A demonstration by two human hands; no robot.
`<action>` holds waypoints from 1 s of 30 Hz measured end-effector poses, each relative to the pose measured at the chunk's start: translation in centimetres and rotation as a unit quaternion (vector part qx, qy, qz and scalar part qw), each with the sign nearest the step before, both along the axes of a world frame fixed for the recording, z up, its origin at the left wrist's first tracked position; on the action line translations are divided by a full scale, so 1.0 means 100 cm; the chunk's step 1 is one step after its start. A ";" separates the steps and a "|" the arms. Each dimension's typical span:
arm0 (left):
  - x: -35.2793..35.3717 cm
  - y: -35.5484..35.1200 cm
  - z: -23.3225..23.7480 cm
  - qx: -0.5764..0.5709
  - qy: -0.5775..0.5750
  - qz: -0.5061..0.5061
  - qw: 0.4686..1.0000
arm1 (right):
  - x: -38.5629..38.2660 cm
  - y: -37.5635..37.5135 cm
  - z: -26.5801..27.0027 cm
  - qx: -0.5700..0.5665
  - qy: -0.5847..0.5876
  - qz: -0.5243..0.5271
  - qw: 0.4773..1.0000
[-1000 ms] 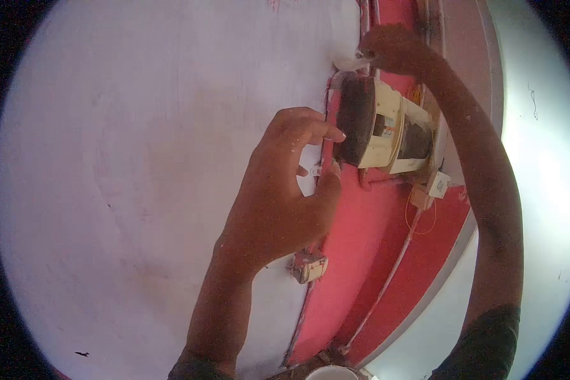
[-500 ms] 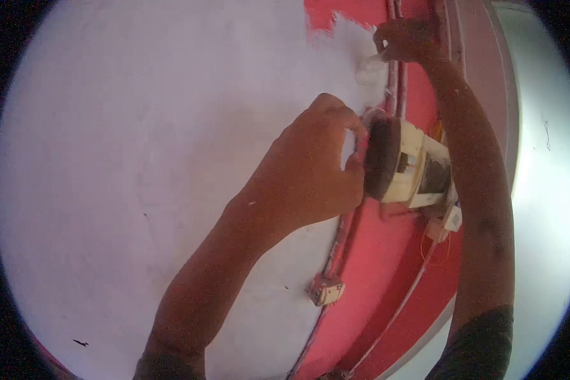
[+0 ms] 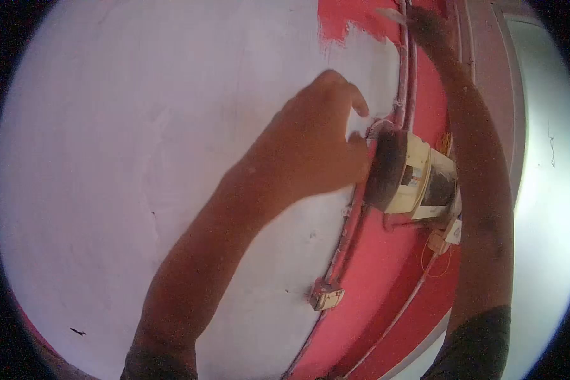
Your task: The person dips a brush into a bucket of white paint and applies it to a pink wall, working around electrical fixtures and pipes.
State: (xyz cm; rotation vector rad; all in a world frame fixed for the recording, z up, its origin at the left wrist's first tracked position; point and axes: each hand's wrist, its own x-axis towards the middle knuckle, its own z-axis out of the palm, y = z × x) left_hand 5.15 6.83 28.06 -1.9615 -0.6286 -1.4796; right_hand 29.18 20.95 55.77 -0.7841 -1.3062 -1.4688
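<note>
My right hand is raised at the top right, beside the pipes. Its fingers close on a pale, flat-ended tool that looks like a paintbrush, blurred by motion. The tool's tip lies over a red patch with a ragged edge against the white wall. In the middle of the view, my left hand is held in front of the wall with fingers curved. Thumb and index finger are apart, and nothing shows between them. Its other fingers are partly hidden behind the hand.
A dusty meter box is fixed to the wall right of my left hand. Pipes run up above it. Lower down are a small switch box and a cable on the red wall. A pale panel stands at the far right.
My right hand has moved up with the pale tool, from the white area to the red patch. My left hand has risen slightly, and the view has shifted a little.
</note>
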 end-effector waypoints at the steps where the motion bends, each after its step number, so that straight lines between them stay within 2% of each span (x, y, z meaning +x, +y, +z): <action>1: -0.001 0.005 0.008 0.019 0.008 0.009 1.000 | -0.006 -0.005 -0.009 -0.015 0.045 0.070 0.996; 2: -0.002 0.010 0.018 0.039 0.016 0.018 0.999 | -0.008 -0.008 -0.015 -0.028 0.092 0.141 0.985; 5: -0.001 0.015 0.045 0.018 -0.014 0.050 0.998 | 0.034 0.084 0.062 0.023 -0.090 -0.070 0.993; 7: 0.001 0.022 0.054 0.000 -0.040 0.036 0.999 | 0.018 0.088 0.045 -0.084 -0.091 -0.111 0.986; 9: 0.003 0.032 0.057 0.011 -0.064 0.018 0.998 | 0.000 0.079 0.016 -0.109 -0.117 -0.113 0.981; 10: 0.003 0.036 0.056 0.019 -0.061 0.012 0.998 | -0.008 0.064 -0.011 -0.081 -0.144 -0.093 0.982; 12: 0.004 0.043 0.049 0.029 -0.054 -0.001 0.998 | -0.005 0.048 -0.035 -0.119 -0.188 -0.081 0.971; 16: 0.007 0.054 0.035 -0.005 -0.065 -0.021 0.998 | 0.000 0.011 -0.082 -0.261 -0.248 -0.046 0.932; 18: 0.006 0.058 0.029 0.000 -0.055 -0.030 0.998 | 0.005 0.014 -0.093 -0.266 -0.296 -0.033 0.917; 21: 0.004 0.057 0.019 -0.017 -0.059 -0.027 0.998 | 0.014 -0.003 -0.093 -0.337 -0.318 0.038 0.885; 24: -0.005 0.048 0.013 0.006 -0.035 -0.030 0.999 | 0.011 -0.003 -0.056 -0.330 -0.358 -0.034 0.873; 27: -0.016 0.040 0.006 0.002 -0.050 -0.032 0.998 | -0.006 -0.008 -0.045 -0.215 -0.271 -0.045 0.937; 30: -0.027 0.031 0.002 0.005 -0.036 -0.019 0.999 | -0.018 -0.001 -0.019 -0.133 -0.282 -0.095 0.945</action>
